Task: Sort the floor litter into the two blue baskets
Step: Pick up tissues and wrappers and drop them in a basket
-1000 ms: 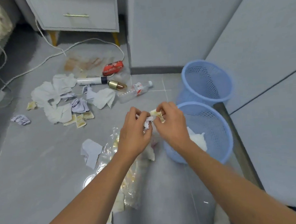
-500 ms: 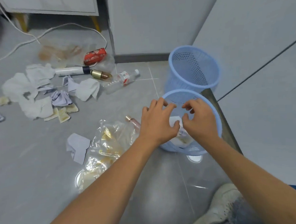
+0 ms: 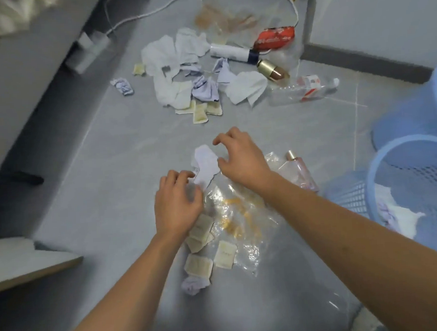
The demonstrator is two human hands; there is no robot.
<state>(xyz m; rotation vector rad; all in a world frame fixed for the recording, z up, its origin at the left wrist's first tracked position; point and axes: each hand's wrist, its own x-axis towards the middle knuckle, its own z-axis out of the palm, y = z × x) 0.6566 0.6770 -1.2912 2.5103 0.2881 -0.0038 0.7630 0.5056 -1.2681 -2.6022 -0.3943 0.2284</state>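
Observation:
My left hand [image 3: 178, 201] and my right hand [image 3: 242, 158] hover low over the floor, fingers loosely curled and holding nothing. Between their fingertips lies a white paper scrap [image 3: 204, 163]; my right thumb and left fingertips are at its edges. Under both hands is a crumpled clear plastic bag [image 3: 241, 215] with several square beige sachets [image 3: 224, 254] and a crumpled paper ball [image 3: 194, 285]. The near blue basket [image 3: 403, 143] at the right holds white paper. The far blue basket [image 3: 413, 102] stands behind it.
A pink perfume bottle [image 3: 298, 172] lies beside the bag. Farther back sits a pile of tissues [image 3: 170, 66], a red can [image 3: 275, 37], a white tube [image 3: 231, 53], a gold bottle [image 3: 273, 70] and a clear plastic bottle [image 3: 302, 90]. A wooden board [image 3: 26, 261] is at left.
Both hands held a small paper over the near basket, let it go there, then swung left and down to the white scrap on the plastic bag. The view turned left.

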